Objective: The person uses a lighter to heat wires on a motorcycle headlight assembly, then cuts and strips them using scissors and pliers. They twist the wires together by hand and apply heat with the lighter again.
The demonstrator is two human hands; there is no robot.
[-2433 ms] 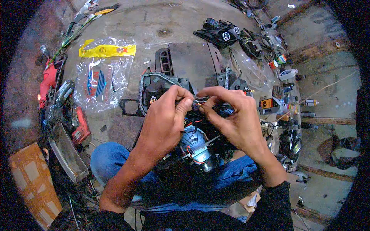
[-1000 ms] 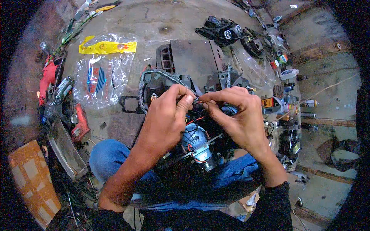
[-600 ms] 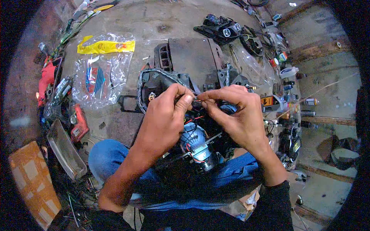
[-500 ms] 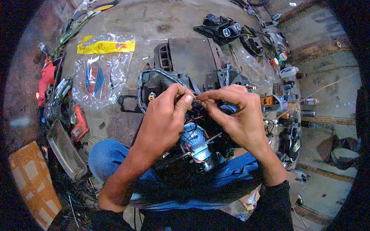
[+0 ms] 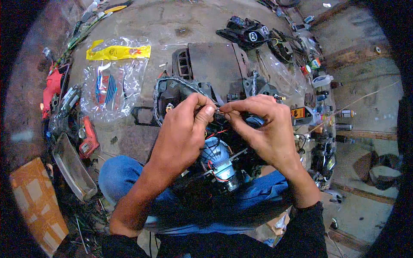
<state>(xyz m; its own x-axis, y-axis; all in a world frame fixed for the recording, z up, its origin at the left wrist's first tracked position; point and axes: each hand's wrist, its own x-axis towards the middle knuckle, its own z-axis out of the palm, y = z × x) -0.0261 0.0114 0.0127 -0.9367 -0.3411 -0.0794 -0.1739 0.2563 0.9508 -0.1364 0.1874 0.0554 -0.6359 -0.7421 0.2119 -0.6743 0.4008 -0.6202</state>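
In the head view my left hand [image 5: 183,129] and my right hand [image 5: 266,127] meet at the centre, thumb and forefinger pinched on each. Between the fingertips runs a thin wire [image 5: 218,110], mostly hidden by the fingers. Just below my hands lies a blue-tinted round lamp unit [image 5: 216,150] with a metal bracket, and red and black wires [image 5: 217,134] beside it. A dark headlight housing [image 5: 175,84] with a grey sealant-like edge sits behind my left hand; my hands cover part of it.
A clear plastic bag [image 5: 129,77] with a yellow strip lies to the left. Nearer are a red power tool [image 5: 88,138] and a metal tray [image 5: 69,159]. Another headlight assembly [image 5: 246,35] lies far right. Bottles [image 5: 322,80] and clutter line the right side.
Both hands hold nearly the same place and pinch; only the fingertips and the bit of wire between them shift slightly.
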